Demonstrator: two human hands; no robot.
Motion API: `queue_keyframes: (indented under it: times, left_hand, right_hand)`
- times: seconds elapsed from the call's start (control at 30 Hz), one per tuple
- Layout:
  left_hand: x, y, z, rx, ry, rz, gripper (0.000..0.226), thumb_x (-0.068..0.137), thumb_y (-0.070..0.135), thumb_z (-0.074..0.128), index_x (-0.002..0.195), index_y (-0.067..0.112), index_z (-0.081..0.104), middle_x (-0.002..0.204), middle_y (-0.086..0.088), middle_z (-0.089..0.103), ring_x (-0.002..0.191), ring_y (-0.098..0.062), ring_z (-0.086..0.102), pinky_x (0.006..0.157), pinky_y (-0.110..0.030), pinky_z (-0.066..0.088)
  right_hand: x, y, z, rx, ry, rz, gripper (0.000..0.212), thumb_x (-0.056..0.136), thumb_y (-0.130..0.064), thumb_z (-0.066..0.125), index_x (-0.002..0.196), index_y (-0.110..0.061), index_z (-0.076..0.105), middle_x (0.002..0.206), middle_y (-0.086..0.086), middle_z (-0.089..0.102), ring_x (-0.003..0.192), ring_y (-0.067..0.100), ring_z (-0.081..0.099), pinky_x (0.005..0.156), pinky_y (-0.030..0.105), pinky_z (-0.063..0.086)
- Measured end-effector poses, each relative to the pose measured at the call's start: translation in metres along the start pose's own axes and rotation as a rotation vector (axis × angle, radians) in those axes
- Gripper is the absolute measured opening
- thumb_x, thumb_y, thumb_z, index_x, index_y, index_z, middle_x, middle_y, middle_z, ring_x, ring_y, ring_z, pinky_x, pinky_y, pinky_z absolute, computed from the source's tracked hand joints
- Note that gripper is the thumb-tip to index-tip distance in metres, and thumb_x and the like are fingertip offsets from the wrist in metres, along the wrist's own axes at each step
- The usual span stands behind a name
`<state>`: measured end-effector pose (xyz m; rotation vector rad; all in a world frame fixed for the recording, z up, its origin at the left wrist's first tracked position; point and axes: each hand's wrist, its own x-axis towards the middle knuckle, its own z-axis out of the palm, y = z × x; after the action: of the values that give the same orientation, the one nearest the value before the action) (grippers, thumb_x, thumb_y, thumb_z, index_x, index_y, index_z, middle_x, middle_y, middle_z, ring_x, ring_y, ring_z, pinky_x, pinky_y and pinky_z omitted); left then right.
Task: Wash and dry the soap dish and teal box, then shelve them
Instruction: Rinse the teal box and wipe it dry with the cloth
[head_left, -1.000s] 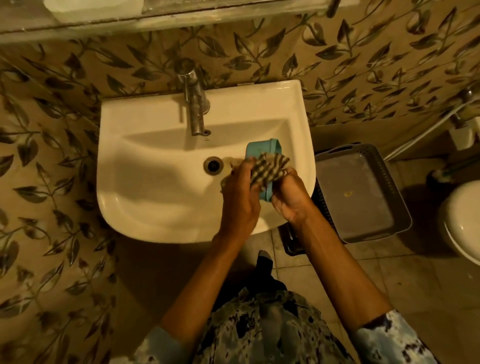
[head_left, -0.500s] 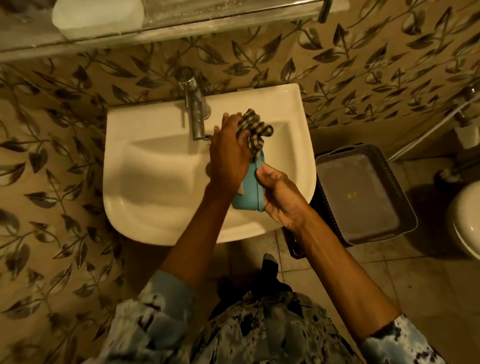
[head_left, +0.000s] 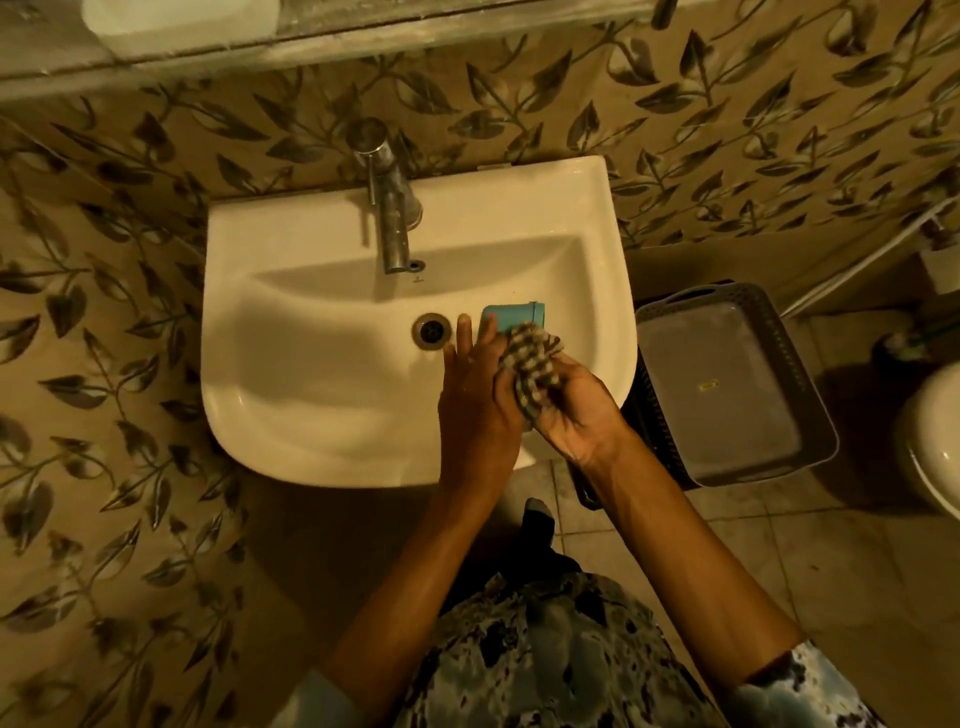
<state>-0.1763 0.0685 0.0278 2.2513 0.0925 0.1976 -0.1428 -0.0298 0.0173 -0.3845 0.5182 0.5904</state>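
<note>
The teal box (head_left: 511, 316) is being gripped by the left hand (head_left: 478, 400) over the centre-frame sink (head_left: 311, 374), likely for drips; the cloth (head_left: 530, 364) is being clutched by the right hand (head_left: 579, 421).

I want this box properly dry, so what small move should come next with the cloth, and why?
Probably turn the teal box in the left hand so the right hand can rub the checked cloth over its far end, which sticks out uncovered above the sink.
</note>
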Motion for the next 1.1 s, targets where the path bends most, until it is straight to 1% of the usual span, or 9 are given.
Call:
queue_keyframes:
  times: [0.07, 0.13, 0.23, 0.4, 0.53, 0.63, 0.77, 1.0, 1.1]
  left_hand:
    - [0.031, -0.002, -0.004, 0.042, 0.009, -0.127, 0.044, 0.097, 0.014, 0.041, 0.142, 0.013, 0.038, 0.152, -0.01, 0.031, 0.14, -0.033, 0.031, 0.118, -0.036, 0.019]
    - [0.059, -0.003, -0.011, -0.014, 0.003, -0.174, 0.043, 0.096, 0.013, 0.043, 0.139, 0.009, 0.043, 0.145, -0.018, 0.043, 0.137, -0.032, 0.038, 0.117, -0.041, 0.025]
    - [0.064, -0.001, -0.014, -0.061, -0.046, 0.022, 0.04, 0.092, 0.01, 0.052, 0.132, 0.01, 0.051, 0.137, -0.015, 0.052, 0.139, -0.028, 0.032, 0.113, -0.047, 0.032]
    - [-0.005, -0.012, 0.004, 0.002, -0.164, 0.159, 0.05, 0.091, 0.02, 0.047, 0.135, 0.042, 0.04, 0.149, 0.027, 0.016, 0.144, -0.012, 0.022, 0.108, -0.024, 0.035]
    - [-0.046, -0.025, -0.004, -0.013, -0.156, 0.024, 0.05, 0.086, 0.036, 0.062, 0.134, 0.034, 0.049, 0.13, 0.027, 0.053, 0.123, 0.007, 0.048, 0.09, -0.006, 0.045]
    - [-0.049, -0.037, -0.025, -0.113, -0.036, -0.141, 0.034, 0.093, 0.005, 0.045, 0.121, 0.015, 0.061, 0.124, 0.002, 0.063, 0.116, -0.006, 0.056, 0.095, -0.026, 0.05]
    - [-0.014, -0.05, -0.052, -0.311, 0.274, -0.338, 0.03, 0.095, -0.002, 0.042, 0.115, 0.01, 0.06, 0.107, 0.005, 0.064, 0.098, 0.002, 0.059, 0.091, -0.036, 0.054]
    - [0.028, -0.005, -0.072, -0.378, 0.38, -0.11, 0.031, 0.096, -0.001, 0.042, 0.124, 0.006, 0.054, 0.111, 0.003, 0.062, 0.1, 0.008, 0.058, 0.084, -0.011, 0.048]
    - [0.027, 0.031, -0.054, -0.288, 0.274, -0.011, 0.031, 0.098, 0.004, 0.039, 0.124, 0.005, 0.055, 0.12, -0.011, 0.062, 0.106, -0.005, 0.061, 0.086, -0.027, 0.055]
  right_hand:
    - [-0.004, 0.006, 0.0, -0.126, -0.038, 0.004, 0.031, 0.1, -0.008, 0.033, 0.123, -0.001, 0.052, 0.102, 0.013, 0.067, 0.085, 0.019, 0.069, 0.079, 0.032, 0.06]
    - [-0.005, 0.012, 0.002, -0.237, -0.064, 0.003, 0.033, 0.1, -0.01, 0.035, 0.127, -0.003, 0.052, 0.106, 0.011, 0.069, 0.091, 0.02, 0.069, 0.087, 0.036, 0.056]
    - [-0.003, 0.008, 0.008, -0.293, -0.061, -0.043, 0.033, 0.1, -0.01, 0.035, 0.127, -0.003, 0.052, 0.108, 0.011, 0.066, 0.091, 0.02, 0.068, 0.087, 0.037, 0.055]
    - [0.0, -0.016, 0.005, -0.181, -0.067, -0.06, 0.034, 0.098, -0.006, 0.031, 0.122, -0.006, 0.056, 0.111, 0.016, 0.067, 0.098, 0.023, 0.066, 0.082, 0.034, 0.059]
    - [0.007, -0.028, -0.001, -0.173, -0.017, -0.128, 0.03, 0.1, -0.01, 0.033, 0.119, -0.006, 0.056, 0.102, 0.013, 0.07, 0.092, 0.022, 0.069, 0.086, 0.039, 0.054]
    - [0.014, -0.041, 0.0, -0.552, 0.096, -0.22, 0.028, 0.099, -0.011, 0.035, 0.11, -0.013, 0.06, 0.1, 0.005, 0.067, 0.095, 0.022, 0.064, 0.08, 0.044, 0.055]
    - [0.023, -0.042, 0.006, -0.89, 0.429, -0.429, 0.032, 0.09, -0.015, 0.033, 0.068, -0.02, 0.055, 0.071, -0.004, 0.06, 0.073, 0.014, 0.057, 0.07, 0.034, 0.043]
    - [0.039, -0.026, 0.027, -0.965, 0.639, -0.703, 0.047, 0.097, -0.041, 0.045, 0.057, -0.02, 0.057, 0.063, 0.002, 0.061, 0.064, 0.021, 0.061, 0.064, 0.035, 0.048]
    - [0.039, -0.017, 0.037, -1.069, 0.623, -0.796, 0.049, 0.097, -0.036, 0.047, 0.051, -0.023, 0.051, 0.056, -0.004, 0.056, 0.057, 0.016, 0.057, 0.059, 0.032, 0.045]
